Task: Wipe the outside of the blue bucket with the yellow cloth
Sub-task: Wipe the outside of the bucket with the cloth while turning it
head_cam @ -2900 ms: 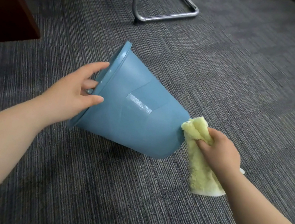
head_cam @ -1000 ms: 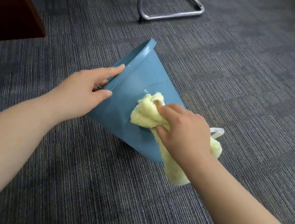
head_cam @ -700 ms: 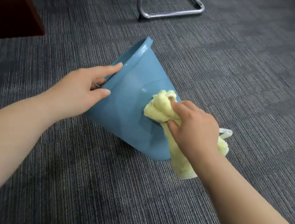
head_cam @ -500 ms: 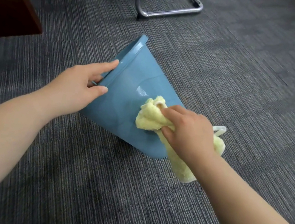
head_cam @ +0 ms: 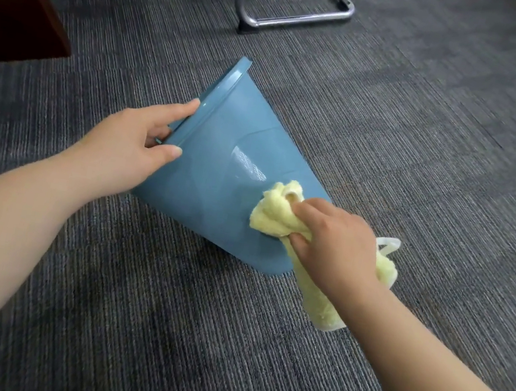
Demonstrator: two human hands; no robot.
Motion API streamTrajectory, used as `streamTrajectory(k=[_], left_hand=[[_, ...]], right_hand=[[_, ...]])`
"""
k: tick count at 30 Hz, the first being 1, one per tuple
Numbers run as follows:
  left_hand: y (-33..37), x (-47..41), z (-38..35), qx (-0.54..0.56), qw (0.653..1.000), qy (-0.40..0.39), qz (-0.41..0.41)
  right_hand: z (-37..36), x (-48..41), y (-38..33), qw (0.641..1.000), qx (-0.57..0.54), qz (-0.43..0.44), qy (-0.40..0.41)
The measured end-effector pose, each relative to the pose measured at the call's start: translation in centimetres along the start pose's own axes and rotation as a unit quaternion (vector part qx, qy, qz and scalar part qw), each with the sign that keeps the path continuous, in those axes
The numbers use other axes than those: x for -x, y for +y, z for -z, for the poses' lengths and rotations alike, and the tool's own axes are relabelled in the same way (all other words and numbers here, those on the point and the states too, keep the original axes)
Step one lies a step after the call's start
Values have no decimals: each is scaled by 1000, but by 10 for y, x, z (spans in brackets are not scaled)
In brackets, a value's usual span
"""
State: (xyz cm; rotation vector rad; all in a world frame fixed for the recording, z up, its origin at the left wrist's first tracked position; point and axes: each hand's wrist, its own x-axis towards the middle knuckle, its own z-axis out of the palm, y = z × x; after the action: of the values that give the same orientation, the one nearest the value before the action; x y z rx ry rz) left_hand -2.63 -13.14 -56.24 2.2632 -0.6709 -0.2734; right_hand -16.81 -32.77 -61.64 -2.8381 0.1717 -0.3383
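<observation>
1. Dark grey ribbed carpet floor [head_cam: 432,140] across the whole view.
2. Chrome chair base [head_cam: 302,17] at top; dark reddish wooden panel [head_cam: 12,14] at upper left.
3. Blue bucket [head_cam: 220,168] in the middle, tipped on its side on the carpet, mouth facing left.
4. Left hand [head_cam: 126,151] curled round the bucket's rim [head_cam: 219,92].
5. Right hand [head_cam: 333,246] clenched on the bunched yellow cloth [head_cam: 273,215], pressing it against the outer wall near the base.

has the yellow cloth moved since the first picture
Yes. Against the chair frame, the yellow cloth moved left, from the base of the blue bucket onto its side.
</observation>
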Motion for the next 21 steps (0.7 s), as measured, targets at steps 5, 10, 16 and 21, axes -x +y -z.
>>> streamTrajectory(k=[5,10,16,21], left_hand=[[2,1,0,7,1000,6,2],[0,2,1,2,1000,9,17],[0,0,0,-13,1000,16,19],[0,-1,2,-29,999,19,17]], right_hand=[[0,-5,12,1000,12,-22,2],[-3,-4,29,993,37,-112,8],[-6,6,13,1000,8,-24,15],[-7,3,22,999,21,-25,2]])
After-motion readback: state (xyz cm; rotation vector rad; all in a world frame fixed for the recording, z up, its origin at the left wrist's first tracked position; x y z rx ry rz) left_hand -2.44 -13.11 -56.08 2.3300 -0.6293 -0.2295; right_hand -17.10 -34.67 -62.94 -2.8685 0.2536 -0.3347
